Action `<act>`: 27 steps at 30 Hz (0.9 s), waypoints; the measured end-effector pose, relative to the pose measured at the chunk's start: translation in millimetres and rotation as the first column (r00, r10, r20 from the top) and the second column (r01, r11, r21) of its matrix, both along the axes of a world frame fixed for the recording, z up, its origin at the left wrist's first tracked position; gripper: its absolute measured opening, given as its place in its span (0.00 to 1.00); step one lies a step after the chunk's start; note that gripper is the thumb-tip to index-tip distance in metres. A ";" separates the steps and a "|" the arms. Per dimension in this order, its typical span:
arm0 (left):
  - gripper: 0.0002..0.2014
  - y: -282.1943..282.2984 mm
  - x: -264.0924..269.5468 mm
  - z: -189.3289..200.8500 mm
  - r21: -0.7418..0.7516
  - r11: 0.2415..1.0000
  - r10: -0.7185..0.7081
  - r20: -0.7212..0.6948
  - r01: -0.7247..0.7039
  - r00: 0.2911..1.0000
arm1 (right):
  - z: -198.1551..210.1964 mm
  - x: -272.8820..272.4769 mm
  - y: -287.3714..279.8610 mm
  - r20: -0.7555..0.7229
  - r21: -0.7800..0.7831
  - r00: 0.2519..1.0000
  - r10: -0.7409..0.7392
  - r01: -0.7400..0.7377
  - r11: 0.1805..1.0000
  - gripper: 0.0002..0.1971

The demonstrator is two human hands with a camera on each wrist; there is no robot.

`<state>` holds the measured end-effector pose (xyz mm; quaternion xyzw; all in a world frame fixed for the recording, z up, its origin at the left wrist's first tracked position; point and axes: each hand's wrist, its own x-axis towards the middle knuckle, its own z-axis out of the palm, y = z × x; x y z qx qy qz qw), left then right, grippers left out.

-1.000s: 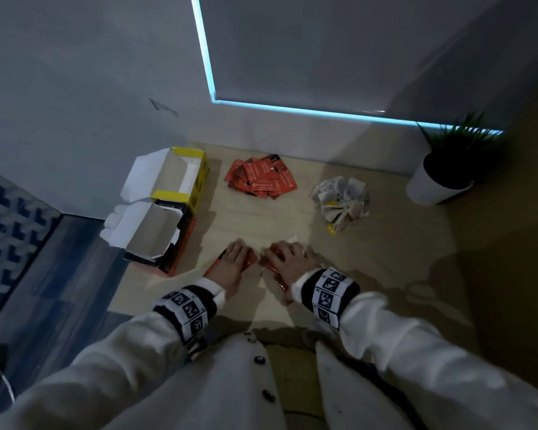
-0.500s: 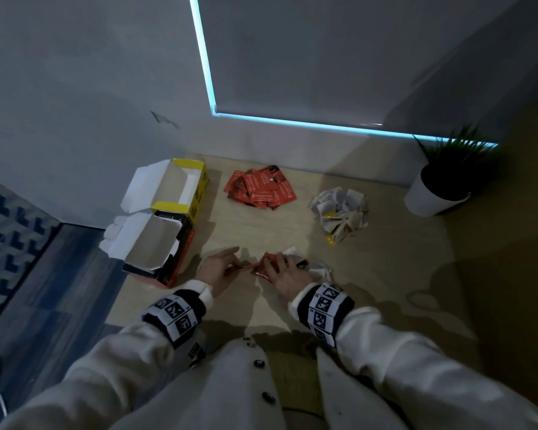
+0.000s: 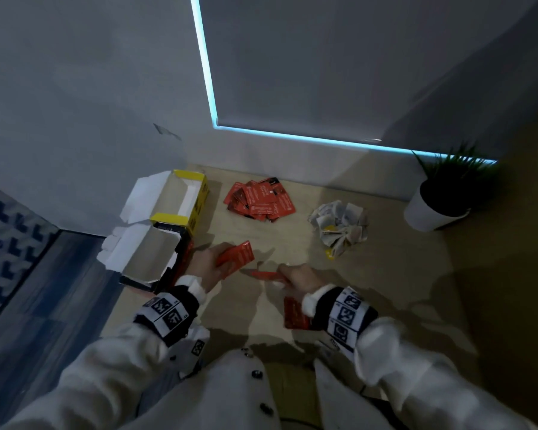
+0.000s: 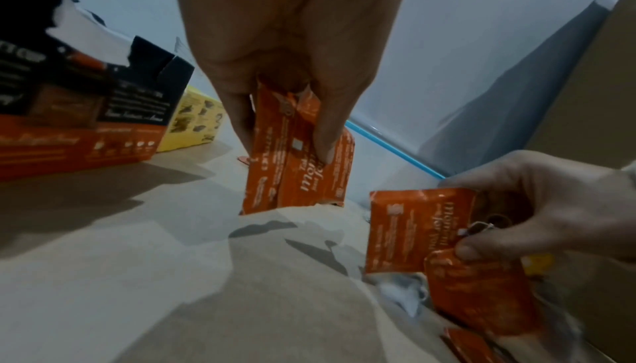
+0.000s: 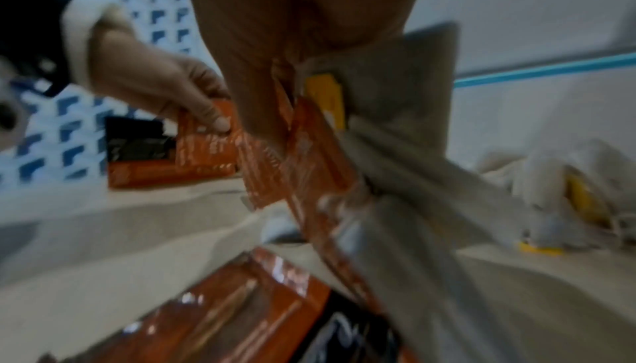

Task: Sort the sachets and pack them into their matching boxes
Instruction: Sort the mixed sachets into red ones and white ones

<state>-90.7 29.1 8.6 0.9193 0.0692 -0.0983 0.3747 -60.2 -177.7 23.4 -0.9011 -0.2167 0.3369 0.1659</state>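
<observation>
My left hand (image 3: 210,263) pinches a few orange sachets (image 3: 237,256) (image 4: 299,167) between thumb and fingers, just right of the open orange-and-black box (image 3: 149,259). My right hand (image 3: 295,279) grips orange sachets (image 3: 263,274) (image 4: 416,229) together with white ones (image 5: 406,135). One more orange sachet (image 3: 295,315) lies on the table by my right wrist. The open yellow box (image 3: 180,200) stands behind the orange box. A heap of orange sachets (image 3: 260,198) and a heap of white-and-yellow sachets (image 3: 339,225) lie at the back of the table.
The wooden table (image 3: 385,274) ends at a wall behind. A potted plant (image 3: 441,197) stands at the back right. Both boxes sit along the table's left edge, with the floor (image 3: 44,290) below.
Both hands have lifted off the table with sachets. The left hand has raised its orange sachets and moved toward the orange box; the right hand has drawn back a little.
</observation>
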 end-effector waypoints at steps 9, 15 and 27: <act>0.12 -15.7 34.9 14.8 -0.003 1.000 0.003 0.082 -0.002 0.997 | 8.2 21.9 -34.8 -0.196 0.450 0.904 -0.380 0.427 0.784 0.14; 0.11 -15.7 95.0 19.2 -0.057 0.998 -0.005 0.189 0.016 0.982 | -6.5 36.9 -42.1 -0.486 0.532 0.697 -0.527 0.714 0.455 0.20; 0.41 -17.6 143.4 -12.8 0.288 0.896 -0.325 -0.091 0.338 0.941 | -1.5 106.8 -0.6 -0.395 0.576 0.660 -0.639 0.720 0.388 0.23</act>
